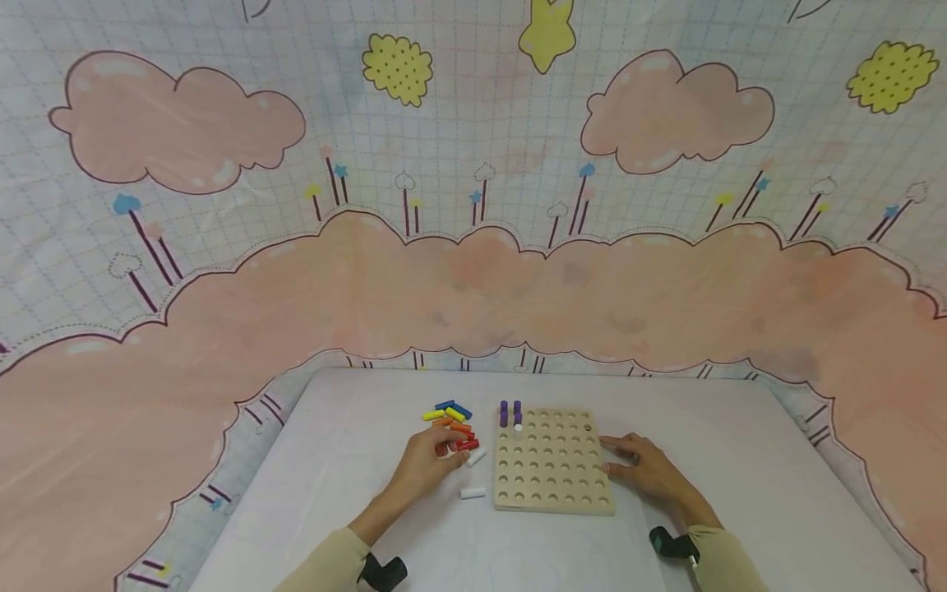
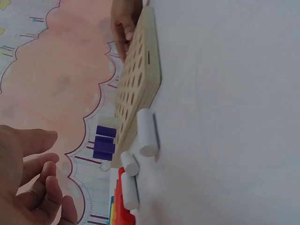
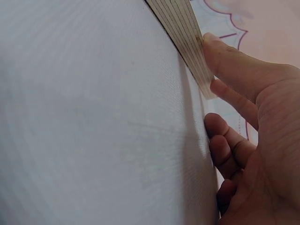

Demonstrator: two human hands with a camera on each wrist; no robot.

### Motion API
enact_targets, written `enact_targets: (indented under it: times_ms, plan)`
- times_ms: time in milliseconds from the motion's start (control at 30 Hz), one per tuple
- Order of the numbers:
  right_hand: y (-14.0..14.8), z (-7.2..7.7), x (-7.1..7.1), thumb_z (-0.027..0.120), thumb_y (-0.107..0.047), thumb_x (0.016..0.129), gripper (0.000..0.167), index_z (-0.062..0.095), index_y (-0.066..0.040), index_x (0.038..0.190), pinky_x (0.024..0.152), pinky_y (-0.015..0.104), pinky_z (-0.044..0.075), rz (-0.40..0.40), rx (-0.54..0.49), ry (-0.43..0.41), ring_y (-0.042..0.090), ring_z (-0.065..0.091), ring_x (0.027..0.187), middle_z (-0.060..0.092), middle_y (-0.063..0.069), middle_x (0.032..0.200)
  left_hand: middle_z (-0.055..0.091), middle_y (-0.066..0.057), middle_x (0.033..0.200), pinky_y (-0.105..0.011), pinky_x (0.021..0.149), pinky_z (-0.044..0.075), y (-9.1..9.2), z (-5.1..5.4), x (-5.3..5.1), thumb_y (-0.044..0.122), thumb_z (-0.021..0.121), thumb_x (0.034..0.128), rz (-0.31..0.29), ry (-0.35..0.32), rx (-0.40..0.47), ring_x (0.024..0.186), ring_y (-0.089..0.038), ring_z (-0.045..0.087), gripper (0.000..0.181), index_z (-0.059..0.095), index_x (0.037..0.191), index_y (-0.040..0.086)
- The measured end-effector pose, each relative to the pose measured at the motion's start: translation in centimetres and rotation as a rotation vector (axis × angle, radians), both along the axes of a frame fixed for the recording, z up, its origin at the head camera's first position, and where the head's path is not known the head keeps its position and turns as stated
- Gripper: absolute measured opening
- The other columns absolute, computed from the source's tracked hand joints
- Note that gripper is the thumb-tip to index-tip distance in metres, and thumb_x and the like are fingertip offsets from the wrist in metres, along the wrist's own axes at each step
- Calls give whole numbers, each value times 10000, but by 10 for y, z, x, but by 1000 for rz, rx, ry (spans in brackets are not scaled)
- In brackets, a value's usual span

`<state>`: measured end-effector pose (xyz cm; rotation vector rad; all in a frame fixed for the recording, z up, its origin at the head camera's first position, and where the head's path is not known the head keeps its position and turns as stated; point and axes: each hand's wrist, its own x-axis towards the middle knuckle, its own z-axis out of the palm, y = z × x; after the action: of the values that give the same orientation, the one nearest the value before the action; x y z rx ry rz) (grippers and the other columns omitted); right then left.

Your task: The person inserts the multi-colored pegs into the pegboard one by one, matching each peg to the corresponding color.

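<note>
No readable text, labels, brands or numbers
Along the top of the printed backdrop point(image 1: 473, 296), the head view cuts off thin dark strokes point(image 1: 257, 8), with similar ones farther right; whether they are parts of letters cannot be told. On the edge of the wooden pegboard point(image 2: 152, 72), the left wrist view shows a short dark line point(image 2: 149, 57), legible as no character.

White table point(image 1: 555, 551): 1 pegboard point(image 1: 543, 507), loose pegs point(image 1: 473, 493)
</note>
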<state>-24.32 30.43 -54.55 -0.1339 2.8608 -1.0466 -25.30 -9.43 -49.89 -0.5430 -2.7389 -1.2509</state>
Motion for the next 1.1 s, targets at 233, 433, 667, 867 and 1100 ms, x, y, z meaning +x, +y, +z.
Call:
enact_targets:
  times_ms: [233, 433, 667, 867, 1100]
  plan:
    - [0, 0, 0, 740, -399, 843, 539, 623, -193, 1328, 941, 483, 438, -1, -9, -1, 213, 515, 1058, 599, 22, 1123, 606, 15, 845, -194, 612, 424, 0, -14, 5, 233, 771, 837, -89, -135, 7, 783, -116, 503, 298, 736, 1073, 53]
    - [1, -2, -1, 738, -394, 847, 535, 622, -191, 1329, 944, 484, 439, 10, -13, 6, 216, 519, 1066, 603, 24, 1127, 625, 16, 891, -225, 631, 436, 1, -25, 8, 243, 798, 807, -95, -234, -13, 826, -145, 517, 293, 753, 1062, 106]
    - [2, -3, -2, 740, -396, 845, 536, 626, -183, 1324, 924, 441, 432, 22, -14, 19, 199, 512, 1050, 600, 15, 1113, 650, 41, 898, -224, 718, 455, 2, -40, 11, 217, 816, 786, -143, -195, -34, 841, -86, 552, 246, 771, 1007, 117]
    - [4, -4, -3, 741, -405, 842, 542, 628, -179, 1322, 923, 442, 437, 29, 2, 35, 185, 513, 1026, 598, -2, 1075, 678, 28, 912, -222, 740, 483, 5, -42, 13, 200, 818, 779, -161, -170, -20, 858, -89, 609, 229, 768, 979, 100]
    - [4, -4, -3, 738, -418, 841, 545, 628, -186, 1321, 936, 457, 437, 28, 0, 31, 186, 517, 1038, 601, -4, 1084, 679, 48, 893, -210, 676, 425, 8, -42, 15, 210, 812, 784, -143, -185, -69, 792, -61, 541, 195, 765, 955, 129]
